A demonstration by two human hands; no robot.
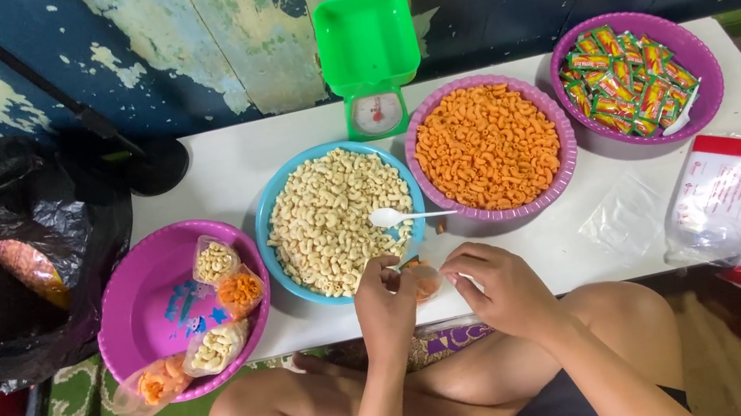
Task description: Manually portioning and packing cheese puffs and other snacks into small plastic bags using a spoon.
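Both hands pinching small clear bag [423, 281] w/ orange snacks at table edge [562, 255], just in front of blue bowl [276, 217]: left hand [386, 309] fingers closed on bag's left side, right hand [504, 288] on its right. Bag top prob. being held shut, hard to tell. White spoon [401, 217] resting on blue bowl rim.

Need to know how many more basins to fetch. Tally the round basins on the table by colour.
Purple basins: 3, one with sachets, one with orange snacks, one with filled bags
Blue basins: 1, with pale snacks
Total: 4
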